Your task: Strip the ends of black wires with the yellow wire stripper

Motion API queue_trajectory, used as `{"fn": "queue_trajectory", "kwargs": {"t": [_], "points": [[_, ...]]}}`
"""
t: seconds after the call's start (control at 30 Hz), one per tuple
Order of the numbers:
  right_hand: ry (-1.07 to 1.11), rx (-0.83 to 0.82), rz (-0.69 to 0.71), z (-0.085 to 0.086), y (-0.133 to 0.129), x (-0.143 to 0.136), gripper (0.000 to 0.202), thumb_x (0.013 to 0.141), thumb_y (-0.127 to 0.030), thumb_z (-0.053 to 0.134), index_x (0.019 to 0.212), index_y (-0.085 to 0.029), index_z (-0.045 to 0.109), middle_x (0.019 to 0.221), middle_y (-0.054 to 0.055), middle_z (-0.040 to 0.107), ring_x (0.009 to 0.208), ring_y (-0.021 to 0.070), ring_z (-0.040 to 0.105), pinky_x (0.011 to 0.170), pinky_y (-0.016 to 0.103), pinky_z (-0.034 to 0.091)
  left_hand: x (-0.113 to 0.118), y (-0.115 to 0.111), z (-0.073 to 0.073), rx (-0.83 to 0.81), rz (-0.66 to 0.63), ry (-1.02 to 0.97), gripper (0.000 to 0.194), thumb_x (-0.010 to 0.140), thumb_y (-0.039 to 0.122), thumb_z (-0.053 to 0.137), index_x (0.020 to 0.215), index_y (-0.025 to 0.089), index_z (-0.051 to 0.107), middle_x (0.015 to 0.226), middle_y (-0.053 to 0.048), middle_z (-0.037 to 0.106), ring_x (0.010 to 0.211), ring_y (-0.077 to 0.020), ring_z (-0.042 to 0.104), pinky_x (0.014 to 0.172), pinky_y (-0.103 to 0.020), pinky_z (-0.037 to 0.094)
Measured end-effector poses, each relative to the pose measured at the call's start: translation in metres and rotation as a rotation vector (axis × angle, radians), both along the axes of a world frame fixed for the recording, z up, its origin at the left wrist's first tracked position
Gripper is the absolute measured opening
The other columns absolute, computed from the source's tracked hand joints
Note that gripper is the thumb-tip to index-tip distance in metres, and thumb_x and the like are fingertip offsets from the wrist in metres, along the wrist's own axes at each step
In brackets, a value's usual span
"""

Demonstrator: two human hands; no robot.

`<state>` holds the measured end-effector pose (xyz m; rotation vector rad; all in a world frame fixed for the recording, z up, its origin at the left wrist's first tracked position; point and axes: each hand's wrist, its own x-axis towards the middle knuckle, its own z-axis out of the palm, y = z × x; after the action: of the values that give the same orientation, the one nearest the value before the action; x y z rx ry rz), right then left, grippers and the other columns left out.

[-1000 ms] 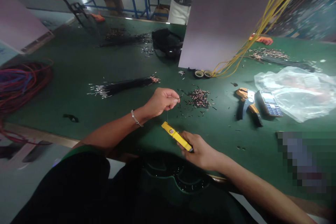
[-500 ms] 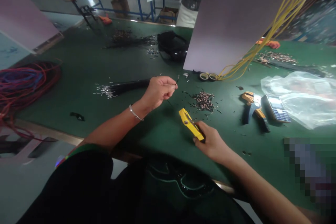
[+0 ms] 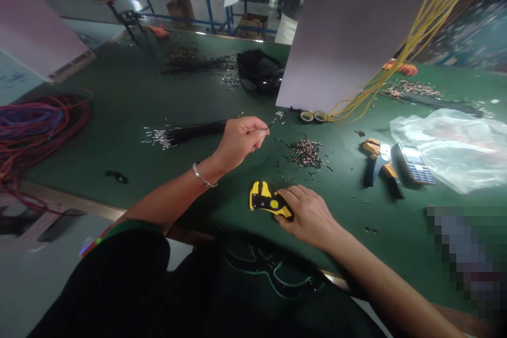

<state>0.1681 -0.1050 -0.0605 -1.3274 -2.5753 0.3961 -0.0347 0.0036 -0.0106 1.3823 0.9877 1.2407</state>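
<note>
A thin dark wire is pinched in my left hand, its tip pointing up and right past my fingertips. My right hand is wrapped round the handles of a yellow and black hand tool, whose jaws point left, low over the green table. Behind my left hand lies a bundle of black wires with bare silvery ends at the left. A pile of small copper-coloured pieces sits to the right of my left hand.
Orange-handled pliers, a keypad phone and a clear plastic bag lie at the right. Two tape rolls sit below an upright pale panel beside yellow wires. Red and blue wire coils are at the left.
My right hand has moved slightly left and turned the yellow tool, so its flat side now shows. My left hand has tilted a little with the wire. A person behind the panel has shifted.
</note>
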Motion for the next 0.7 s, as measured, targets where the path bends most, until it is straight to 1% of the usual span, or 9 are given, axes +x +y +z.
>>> {"fn": "queue_trajectory", "kwargs": {"t": [0.13, 0.23, 0.33, 0.43, 0.5, 0.57, 0.63, 0.7], "points": [[0.085, -0.026, -0.007, 0.010, -0.001, 0.001, 0.030, 0.080, -0.030, 0.062, 0.106, -0.016, 0.063, 0.100, 0.013, 0.067, 0.089, 0.0271, 0.060, 0.076, 0.040, 0.048, 0.003, -0.005, 0.003, -0.004, 0.014, 0.046, 0.012, 0.077, 0.010, 0.060, 0.068, 0.015, 0.066, 0.051, 0.001, 0.052, 0.042, -0.0039, 0.039, 0.041, -0.020, 0.028], [0.238, -0.055, -0.019, 0.013, 0.001, 0.003, 0.023, 0.084, -0.031, 0.060, 0.102, -0.017, 0.065, 0.103, 0.013, 0.068, 0.091, 0.0262, 0.062, 0.079, 0.042, 0.049, 0.007, -0.010, 0.006, -0.055, -0.011, 0.007, 0.012, 0.077, 0.009, 0.060, 0.069, 0.015, 0.066, 0.050, 0.002, 0.051, 0.042, -0.0036, 0.038, 0.041, -0.020, 0.027], [0.458, -0.194, -0.116, 0.014, 0.005, 0.000, 0.020, 0.086, -0.034, 0.060, 0.096, -0.018, 0.066, 0.089, 0.010, 0.069, 0.080, 0.0214, 0.065, 0.073, 0.037, 0.051, 0.012, -0.016, 0.007, -0.141, -0.038, -0.048, 0.010, 0.076, 0.009, 0.061, 0.069, 0.014, 0.065, 0.048, 0.002, 0.050, 0.041, -0.0030, 0.037, 0.040, -0.020, 0.024], [0.631, -0.367, -0.210, 0.016, 0.012, -0.008, 0.021, 0.082, -0.037, 0.065, 0.092, -0.018, 0.068, 0.081, 0.006, 0.069, 0.071, 0.0179, 0.064, 0.067, 0.033, 0.052, 0.016, -0.023, 0.009, -0.192, -0.075, -0.081, 0.008, 0.076, 0.010, 0.061, 0.069, 0.013, 0.065, 0.048, 0.002, 0.051, 0.040, -0.0027, 0.037, 0.039, -0.019, 0.023], [0.721, -0.446, -0.248, 0.017, 0.017, -0.014, 0.022, 0.081, -0.037, 0.066, 0.091, -0.018, 0.069, 0.079, 0.004, 0.070, 0.069, 0.0166, 0.064, 0.066, 0.032, 0.051, 0.017, -0.027, 0.009, -0.212, -0.099, -0.099, 0.006, 0.075, 0.011, 0.062, 0.069, 0.013, 0.065, 0.049, 0.002, 0.051, 0.040, -0.0026, 0.037, 0.039, -0.019, 0.023], [0.804, -0.508, -0.278, 0.018, 0.021, -0.019, 0.021, 0.081, -0.037, 0.065, 0.088, -0.018, 0.069, 0.072, 0.002, 0.069, 0.065, 0.0151, 0.063, 0.063, 0.031, 0.051, 0.018, -0.031, 0.010, -0.227, -0.117, -0.118, 0.004, 0.074, 0.012, 0.063, 0.071, 0.013, 0.065, 0.049, 0.002, 0.052, 0.040, -0.0025, 0.038, 0.039, -0.018, 0.023], [0.900, -0.563, -0.298, 0.019, 0.023, -0.022, 0.019, 0.080, -0.036, 0.064, 0.082, -0.017, 0.069, 0.066, 0.001, 0.067, 0.060, 0.0138, 0.061, 0.060, 0.030, 0.050, 0.017, -0.032, 0.011, -0.239, -0.131, -0.143, 0.003, 0.074, 0.012, 0.063, 0.072, 0.012, 0.065, 0.049, 0.002, 0.053, 0.039, -0.0023, 0.038, 0.038, -0.018, 0.023], [1.017, -0.617, -0.310, 0.022, 0.024, -0.021, 0.019, 0.079, -0.036, 0.066, 0.079, -0.017, 0.068, 0.065, 0.001, 0.067, 0.058, 0.0129, 0.061, 0.060, 0.029, 0.050, 0.017, -0.032, 0.012, -0.243, -0.137, -0.168, 0.003, 0.074, 0.012, 0.063, 0.072, 0.012, 0.065, 0.050, 0.001, 0.054, 0.038, -0.0021, 0.037, 0.038, -0.018, 0.022]]}}
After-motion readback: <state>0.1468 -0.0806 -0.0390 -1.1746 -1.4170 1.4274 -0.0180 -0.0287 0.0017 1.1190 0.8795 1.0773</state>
